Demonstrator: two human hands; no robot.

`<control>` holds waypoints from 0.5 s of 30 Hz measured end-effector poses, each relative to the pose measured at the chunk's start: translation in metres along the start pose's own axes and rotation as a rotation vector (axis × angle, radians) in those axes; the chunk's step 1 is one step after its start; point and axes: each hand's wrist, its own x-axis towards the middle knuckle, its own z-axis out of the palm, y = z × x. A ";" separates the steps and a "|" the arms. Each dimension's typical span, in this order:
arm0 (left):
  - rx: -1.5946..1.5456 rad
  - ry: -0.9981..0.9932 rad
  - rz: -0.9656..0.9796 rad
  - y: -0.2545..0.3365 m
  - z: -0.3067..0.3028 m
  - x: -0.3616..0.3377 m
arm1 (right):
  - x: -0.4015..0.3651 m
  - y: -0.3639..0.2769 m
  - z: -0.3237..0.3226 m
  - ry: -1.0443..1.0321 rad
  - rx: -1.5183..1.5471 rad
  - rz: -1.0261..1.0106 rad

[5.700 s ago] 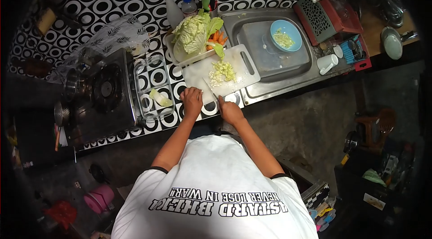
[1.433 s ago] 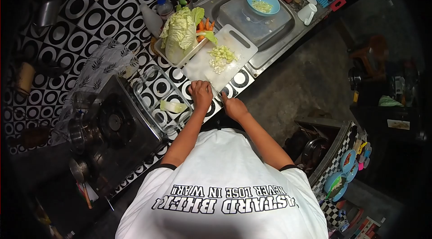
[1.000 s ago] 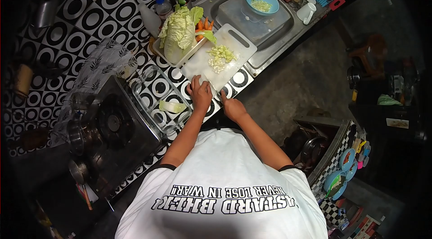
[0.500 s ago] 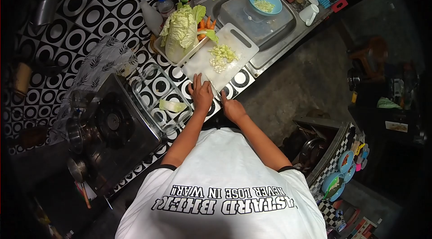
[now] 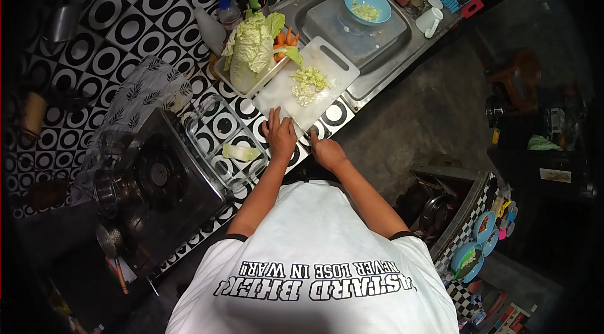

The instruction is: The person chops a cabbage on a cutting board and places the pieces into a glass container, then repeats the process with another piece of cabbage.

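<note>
My left hand rests at the near edge of the white cutting board, its fingers spread apart on the surface; nothing shows in its grasp. Close beside it, my right hand is closed around a knife, index finger extended along it. The narrow blade lies on the board by my left fingertips, and the handle is mostly hidden. Farther up the board sits a pile of chopped cabbage. A whole napa cabbage and carrots fill the white container at the board's left.
A blue bowl with chopped pieces stands over the metal sink. Left of my hands, a glass dish holds a cabbage piece. A stove is beyond it. A white mug stands by the sink.
The view has shifted slightly. Both hands keep nearly the same place at the board's near edge, the right still on the knife. The chopped pile looks unchanged.
</note>
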 end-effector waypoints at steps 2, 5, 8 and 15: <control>-0.006 0.011 0.012 0.000 0.001 0.000 | 0.002 0.006 -0.007 -0.018 0.010 0.009; -0.006 0.027 0.022 -0.002 0.002 0.000 | 0.004 0.014 -0.021 0.052 -0.019 -0.036; -0.022 0.006 0.006 -0.001 0.000 0.000 | 0.010 0.024 -0.034 0.032 -0.002 -0.015; -0.033 -0.025 -0.016 0.002 -0.003 0.001 | 0.033 0.043 -0.053 -0.031 0.004 -0.031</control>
